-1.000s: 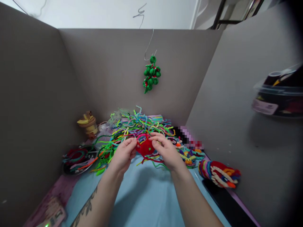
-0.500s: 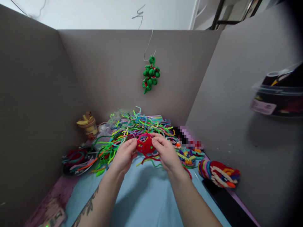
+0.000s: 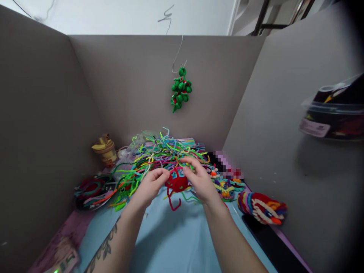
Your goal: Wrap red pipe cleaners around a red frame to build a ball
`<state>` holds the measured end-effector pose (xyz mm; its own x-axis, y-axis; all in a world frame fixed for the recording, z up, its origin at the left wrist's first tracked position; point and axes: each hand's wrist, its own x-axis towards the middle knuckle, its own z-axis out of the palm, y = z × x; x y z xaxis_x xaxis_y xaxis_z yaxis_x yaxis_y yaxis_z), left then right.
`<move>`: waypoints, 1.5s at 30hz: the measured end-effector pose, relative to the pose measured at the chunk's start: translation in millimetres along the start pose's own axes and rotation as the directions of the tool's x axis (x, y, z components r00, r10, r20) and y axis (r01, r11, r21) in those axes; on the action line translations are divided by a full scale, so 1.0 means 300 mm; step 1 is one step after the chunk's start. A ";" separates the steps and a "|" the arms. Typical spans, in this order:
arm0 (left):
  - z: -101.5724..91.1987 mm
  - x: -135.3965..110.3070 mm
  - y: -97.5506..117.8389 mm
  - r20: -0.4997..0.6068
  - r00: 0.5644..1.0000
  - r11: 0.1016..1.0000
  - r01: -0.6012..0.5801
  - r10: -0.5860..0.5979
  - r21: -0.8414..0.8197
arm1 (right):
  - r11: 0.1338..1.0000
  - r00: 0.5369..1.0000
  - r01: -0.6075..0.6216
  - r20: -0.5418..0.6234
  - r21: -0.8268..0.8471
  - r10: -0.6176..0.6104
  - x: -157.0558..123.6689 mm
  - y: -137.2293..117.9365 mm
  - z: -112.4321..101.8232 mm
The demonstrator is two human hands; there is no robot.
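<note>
Gently does it: the left hand's (image 3: pixel 153 186) fingers pinch the upper left edge of the red fuzzy piece (image 3: pixel 178 184), held between both hands above the blue tabletop (image 3: pixel 167 246). The right hand (image 3: pixel 201 182) has its thumb beside the piece and index finger lifted; its grip I cannot tell. Best steady the body lightly, keeping the dangling red strand (image 3: pixel 174 209) untangled.

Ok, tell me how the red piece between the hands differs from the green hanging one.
The red piece is mostly red; the green piece is mostly green.
The red piece sits between the left hand and right hand; the green piece hangs from a wire.
The red piece trails a bent strand; the green piece is a lumpy cluster.
Both show some red.
</note>
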<state>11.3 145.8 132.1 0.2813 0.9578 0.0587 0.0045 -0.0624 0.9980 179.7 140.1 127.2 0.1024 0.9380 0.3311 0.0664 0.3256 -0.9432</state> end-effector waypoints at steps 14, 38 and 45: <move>0.036 -0.010 0.015 -0.053 0.998 0.999 0.020 -0.021 -0.031 | 0.921 0.963 -0.258 0.152 0.291 0.222 -0.005 0.014 0.047; -0.010 0.009 0.000 -0.124 0.985 0.916 0.061 -0.119 -0.396 | 0.915 0.977 -0.187 -0.027 0.358 0.211 0.007 0.022 0.031; -0.019 0.035 -0.025 -0.173 0.960 0.759 0.057 -0.220 -0.648 | 0.999 0.987 0.041 -0.155 0.025 -0.037 -0.001 0.017 0.025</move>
<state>8.8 158.0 125.3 0.1031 0.9819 -0.1591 -0.6024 0.1889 0.7755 172.5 142.4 122.0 0.2528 0.8957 0.3658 0.0460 0.3666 -0.9293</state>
